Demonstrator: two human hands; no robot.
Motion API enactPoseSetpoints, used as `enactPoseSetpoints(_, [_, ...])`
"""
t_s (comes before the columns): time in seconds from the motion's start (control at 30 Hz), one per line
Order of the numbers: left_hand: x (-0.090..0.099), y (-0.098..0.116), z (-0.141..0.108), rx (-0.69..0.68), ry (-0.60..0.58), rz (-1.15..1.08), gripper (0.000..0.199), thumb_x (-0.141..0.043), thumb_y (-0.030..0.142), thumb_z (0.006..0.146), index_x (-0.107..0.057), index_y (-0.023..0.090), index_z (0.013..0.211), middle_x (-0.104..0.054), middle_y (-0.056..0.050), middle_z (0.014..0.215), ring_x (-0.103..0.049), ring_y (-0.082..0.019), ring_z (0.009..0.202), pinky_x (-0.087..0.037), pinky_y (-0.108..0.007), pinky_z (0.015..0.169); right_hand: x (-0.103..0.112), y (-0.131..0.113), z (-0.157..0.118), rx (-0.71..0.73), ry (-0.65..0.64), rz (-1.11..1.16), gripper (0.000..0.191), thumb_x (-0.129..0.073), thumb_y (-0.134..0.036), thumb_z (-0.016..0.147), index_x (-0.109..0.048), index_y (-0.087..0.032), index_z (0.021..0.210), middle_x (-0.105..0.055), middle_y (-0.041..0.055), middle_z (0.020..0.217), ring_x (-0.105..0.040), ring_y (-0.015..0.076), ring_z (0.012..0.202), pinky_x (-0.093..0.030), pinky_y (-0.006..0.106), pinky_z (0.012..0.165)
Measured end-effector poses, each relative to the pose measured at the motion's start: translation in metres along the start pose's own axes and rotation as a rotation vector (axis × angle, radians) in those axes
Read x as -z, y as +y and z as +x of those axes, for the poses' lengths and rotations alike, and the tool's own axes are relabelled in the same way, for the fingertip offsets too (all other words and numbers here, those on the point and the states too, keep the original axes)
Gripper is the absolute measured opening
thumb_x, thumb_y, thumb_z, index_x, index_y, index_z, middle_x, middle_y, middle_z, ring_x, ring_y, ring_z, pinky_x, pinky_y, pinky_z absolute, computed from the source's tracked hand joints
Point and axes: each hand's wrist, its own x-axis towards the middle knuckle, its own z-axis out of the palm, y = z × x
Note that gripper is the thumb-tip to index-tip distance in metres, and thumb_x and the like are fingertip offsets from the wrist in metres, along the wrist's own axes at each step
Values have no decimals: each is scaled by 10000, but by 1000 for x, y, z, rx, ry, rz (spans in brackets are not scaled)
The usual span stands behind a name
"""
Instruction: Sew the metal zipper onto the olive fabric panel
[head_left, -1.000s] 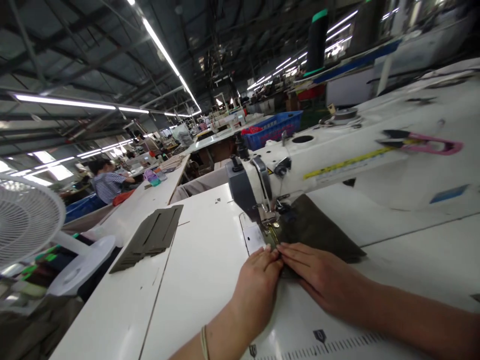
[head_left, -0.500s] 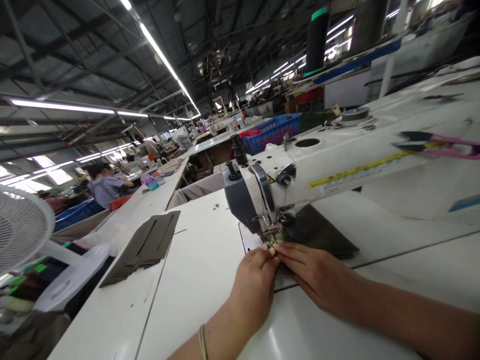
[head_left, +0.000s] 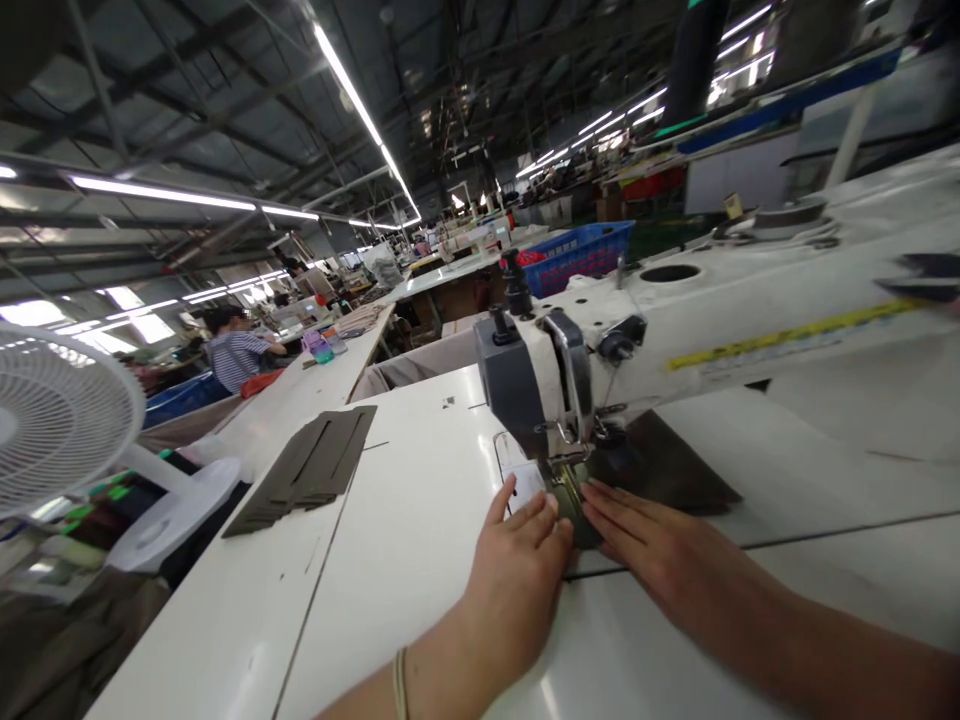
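Note:
My left hand lies just in front of the sewing machine's presser foot, index finger lifted apart and the other fingertips at the left edge of a narrow strip with a yellowish line, which looks like a zipper. Stretched out flat, the fingers of my right hand press at the right side of that strip. A dark olive fabric piece lies under and to the right of the machine's needle area. Whether strip and fabric are joined I cannot tell.
A stack of dark cut fabric pieces lies on the white table at left. Beside it stands a white fan. A blue crate is behind the machine. A person in a striped top sits farther off.
My hands have moved apart from a close pinch at the presser foot, showing the yellowish strip between them. My left index finger has lifted. The view has shifted a little left.

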Motion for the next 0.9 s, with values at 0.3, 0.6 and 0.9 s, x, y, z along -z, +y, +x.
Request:
enactPoseSetpoints(0.3, [-2,-15,18,-59,-64,35,153,-474,120,907,-626,135,919,-699,-95,987,-625,-202,1050,-288,-462,1126,-8,15,11,72,-76,-15,449,-301,75,738,-677,-50,950,-691,142,993,-666,182,885,-565,252,775])
enactPoseSetpoints(0.6, [-13,-27,20,-5,-17,-5,134,-495,165,921,-622,152,879,-700,-65,964,-623,-186,1041,-345,-401,1093,-38,18,3,-196,-171,276,392,-342,9,821,-639,-184,989,-678,79,942,-650,192,851,-563,296,743])
enactPoseSetpoints(0.9, [-12,-28,23,30,-15,-41,96,-535,140,887,-625,157,858,-696,-56,935,-629,-182,1010,-359,-386,1070,-35,23,8,-181,-169,296,373,-351,-37,855,-634,-193,1042,-683,73,945,-653,183,861,-564,287,731])
